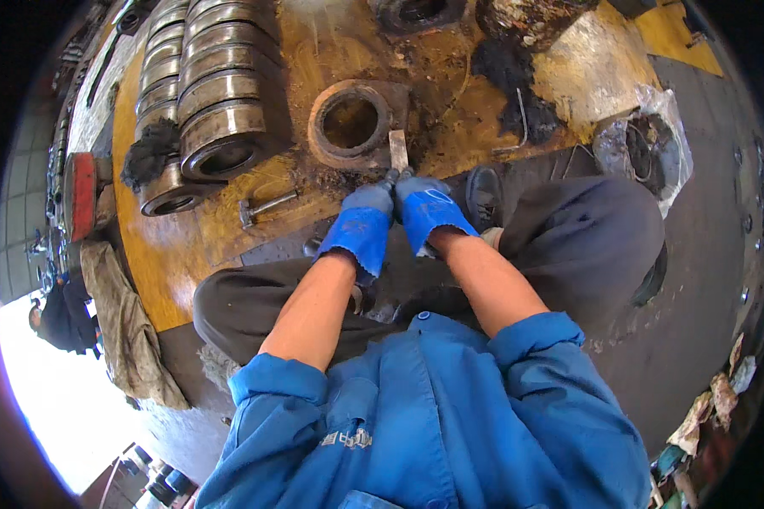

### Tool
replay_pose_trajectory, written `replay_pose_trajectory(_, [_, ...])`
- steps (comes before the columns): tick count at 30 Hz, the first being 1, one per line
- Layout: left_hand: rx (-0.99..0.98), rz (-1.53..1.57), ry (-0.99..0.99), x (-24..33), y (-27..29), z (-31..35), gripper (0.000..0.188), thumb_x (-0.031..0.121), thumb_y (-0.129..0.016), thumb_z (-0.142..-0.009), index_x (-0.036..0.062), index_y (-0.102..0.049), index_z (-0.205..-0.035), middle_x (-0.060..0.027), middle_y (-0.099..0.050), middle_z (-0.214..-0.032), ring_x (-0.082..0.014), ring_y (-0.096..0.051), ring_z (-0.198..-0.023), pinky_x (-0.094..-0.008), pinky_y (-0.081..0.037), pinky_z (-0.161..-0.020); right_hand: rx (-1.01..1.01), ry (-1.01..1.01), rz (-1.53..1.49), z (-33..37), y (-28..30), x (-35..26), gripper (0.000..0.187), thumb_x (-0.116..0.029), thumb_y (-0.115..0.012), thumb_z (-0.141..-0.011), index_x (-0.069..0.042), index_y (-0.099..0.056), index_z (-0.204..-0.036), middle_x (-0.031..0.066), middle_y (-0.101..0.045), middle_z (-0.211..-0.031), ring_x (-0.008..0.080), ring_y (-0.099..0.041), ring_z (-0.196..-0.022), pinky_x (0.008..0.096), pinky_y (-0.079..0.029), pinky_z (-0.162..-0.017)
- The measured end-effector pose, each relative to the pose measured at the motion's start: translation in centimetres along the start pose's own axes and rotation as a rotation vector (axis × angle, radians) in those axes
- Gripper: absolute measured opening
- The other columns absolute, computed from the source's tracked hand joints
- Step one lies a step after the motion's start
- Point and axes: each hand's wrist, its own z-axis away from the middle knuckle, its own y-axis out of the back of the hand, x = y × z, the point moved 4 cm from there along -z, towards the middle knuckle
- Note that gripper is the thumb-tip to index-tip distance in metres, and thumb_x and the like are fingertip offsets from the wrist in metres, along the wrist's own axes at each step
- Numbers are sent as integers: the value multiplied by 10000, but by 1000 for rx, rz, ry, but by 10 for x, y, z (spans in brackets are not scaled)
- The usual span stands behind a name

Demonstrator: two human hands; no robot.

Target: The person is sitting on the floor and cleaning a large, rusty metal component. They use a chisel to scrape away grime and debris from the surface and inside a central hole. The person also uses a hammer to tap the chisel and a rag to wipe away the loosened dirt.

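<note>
My left hand and my right hand, both in blue rubber gloves with dark, dirty fingers, are together in front of me. They are closed around the handle of a flat-bladed scraper, whose grip is mostly hidden by the gloves. The blade points away from me, its end by the right side of a rusty, greasy metal flange with a round opening. Whether the blade touches the flange, I cannot tell. The flange lies on an oily, yellow-brown board.
Rows of metal rings lie at the left, a black rag against them. A hammer is nearer me. Right of the flange are dark rags, a bent metal rod and a plastic-wrapped round part. My bent legs flank my arms.
</note>
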Motion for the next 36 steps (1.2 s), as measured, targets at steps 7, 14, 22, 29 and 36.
replay_pose_trajectory(7, [136, -66, -91, 8, -12, 4, 425, 320, -337, -1058, 200, -525, -1419, -259, -645, -1275, -427, -632, -1163, -492, -496, -1019, 59, -80, 102, -2, -6, 12, 276, -155, -702, -797, -36, -746, -1042, 231, -707, -1140, 399, -694, -1055, 450, -563, -886])
replay_pose_trajectory(14, [74, -61, 64, 13, -12, -4, 415, 252, -506, -991, 112, -579, -1375, -207, -654, -1306, -404, -635, -1184, -467, -520, -1002, 292, 102, 58, 23, 13, 7, 200, -166, -686, -822, -67, -770, -974, 247, -711, -1062, 399, -702, -1009, 480, -572, -827])
replay_pose_trajectory(22, [293, 79, -34, -4, -1, -42, 321, 276, -547, -955, 87, -725, -1143, -233, -687, -1191, -420, -666, -1085, -497, -537, -936, 4, 104, 81, 1, 35, 8, 270, -148, -652, -847, -10, -734, -1064, 266, -699, -1102, 434, -679, -1041, 482, -552, -879])
replay_pose_trajectory(29, [111, -61, -24, 16, 34, -54, 432, 210, -399, -1034, 160, -491, -1453, -225, -664, -1265, -430, -647, -1136, -513, -527, -966, 28, 27, 161, -37, 47, 25, 534, -222, -902, -608, -65, -746, -1094, 193, -721, -1176, 366, -696, -1096, 452, -565, -904])
replay_pose_trajectory(36, [5, 27, 105, 49, 43, -49, 509, 416, -324, -1066, 209, -460, -1510, -196, -477, -1524, -385, -525, -1343, -486, -421, -1128, -34, -325, 18, -54, 35, 50, 289, -173, -596, -896, -15, -718, -1105, 263, -688, -1147, 415, -683, -1075, 490, -546, -899])
